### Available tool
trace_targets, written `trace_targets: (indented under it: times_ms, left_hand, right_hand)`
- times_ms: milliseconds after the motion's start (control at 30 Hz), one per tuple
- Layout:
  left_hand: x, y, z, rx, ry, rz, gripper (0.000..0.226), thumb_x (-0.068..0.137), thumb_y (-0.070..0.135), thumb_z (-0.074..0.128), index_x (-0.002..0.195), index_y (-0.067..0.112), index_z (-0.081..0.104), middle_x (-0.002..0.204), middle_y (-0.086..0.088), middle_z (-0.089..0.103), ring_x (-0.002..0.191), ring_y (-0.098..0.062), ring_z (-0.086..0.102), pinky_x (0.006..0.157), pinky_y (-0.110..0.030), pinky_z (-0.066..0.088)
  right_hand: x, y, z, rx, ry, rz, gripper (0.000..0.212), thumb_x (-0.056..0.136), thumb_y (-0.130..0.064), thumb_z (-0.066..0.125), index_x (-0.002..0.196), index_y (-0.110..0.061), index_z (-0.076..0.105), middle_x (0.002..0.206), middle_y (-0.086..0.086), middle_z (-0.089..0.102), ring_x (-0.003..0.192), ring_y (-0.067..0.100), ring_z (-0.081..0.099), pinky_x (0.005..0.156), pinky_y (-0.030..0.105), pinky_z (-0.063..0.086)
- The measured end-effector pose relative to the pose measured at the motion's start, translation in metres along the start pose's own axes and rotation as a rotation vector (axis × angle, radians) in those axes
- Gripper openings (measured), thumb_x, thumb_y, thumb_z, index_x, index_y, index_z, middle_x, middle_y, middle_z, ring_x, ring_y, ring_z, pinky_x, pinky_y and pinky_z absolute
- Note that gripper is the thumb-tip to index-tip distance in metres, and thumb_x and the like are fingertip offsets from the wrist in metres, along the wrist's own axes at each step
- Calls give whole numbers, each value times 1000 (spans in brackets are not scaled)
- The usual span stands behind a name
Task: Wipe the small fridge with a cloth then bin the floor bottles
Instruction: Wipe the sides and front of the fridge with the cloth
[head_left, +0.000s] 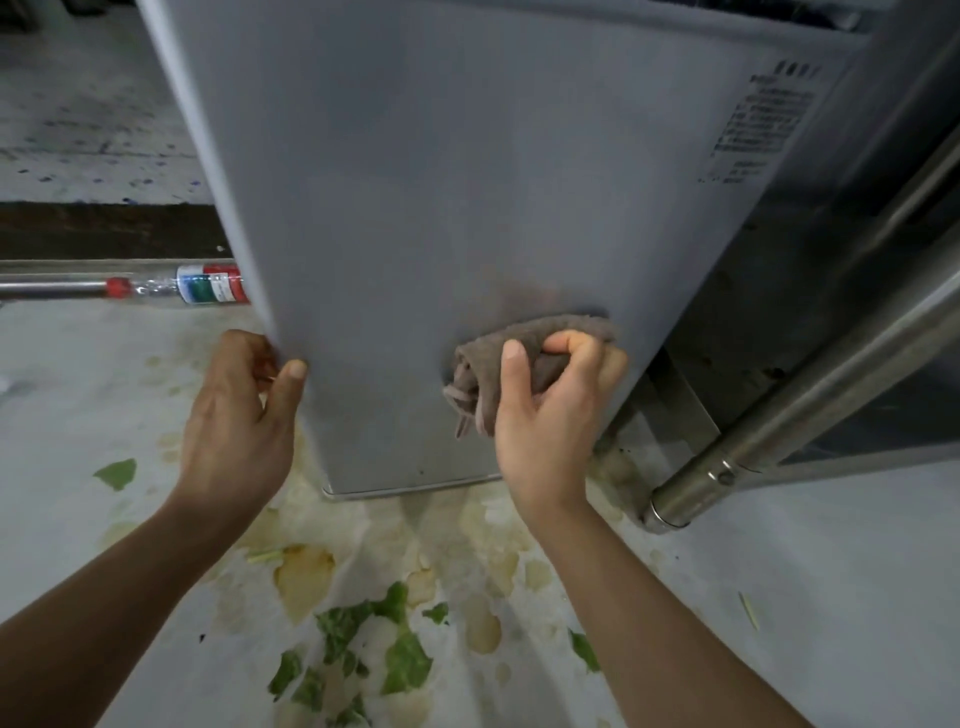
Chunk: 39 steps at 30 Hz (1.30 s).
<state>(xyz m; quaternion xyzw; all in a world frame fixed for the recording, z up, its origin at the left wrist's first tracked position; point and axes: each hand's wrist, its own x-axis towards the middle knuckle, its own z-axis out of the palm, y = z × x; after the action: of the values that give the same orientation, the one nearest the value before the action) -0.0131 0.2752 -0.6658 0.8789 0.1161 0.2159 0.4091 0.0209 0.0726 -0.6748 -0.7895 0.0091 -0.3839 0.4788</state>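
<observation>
The small grey fridge (441, 182) fills the upper middle of the head view, its side panel facing me. My right hand (550, 415) is closed around a bunched brown-grey cloth (524, 358) and presses it against the lower part of the panel, just below a dark smudge. My left hand (239, 415) grips the fridge's lower left edge, thumb on the panel. A clear plastic bottle (202, 285) with a red cap and a red, white and green label lies on the floor at the left, partly hidden behind the fridge.
A steel pole (810, 374) slants down to the floor right of the fridge, beside a dark metal cabinet (779, 291). Another metal rod (52, 288) lies at the left by the bottle. Green leaf scraps (384, 649) and yellowish stains cover the grey floor (78, 395) below.
</observation>
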Motion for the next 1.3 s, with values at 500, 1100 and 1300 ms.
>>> trace_targets:
  times_ms: [500,1100,1300]
  left_hand:
    - [1,-1,-3,-60,-19,13,18,94,36,44,98,18,43,98,-4,56,89,-21,53,75,-41,46]
    - [1,-24,-27,-176,-260,-38,22,94,15,50,108,32,52,108,17,59,97,4,55,74,-9,37]
    - [-9,-44,-40,-131,-259,-102,36,90,8,54,120,29,51,113,10,59,93,1,57,71,-11,41]
  right_hand:
    - [-41,5,20,-40,-163,-113,16,78,-8,73,83,-3,58,99,4,39,80,14,48,74,18,44]
    - [-22,-19,41,-248,-392,-579,15,88,-29,59,89,-14,61,88,-8,49,80,10,52,70,30,47]
    - [-33,-13,62,-289,-141,-1022,26,87,1,62,102,-16,74,116,5,42,97,24,44,81,38,51]
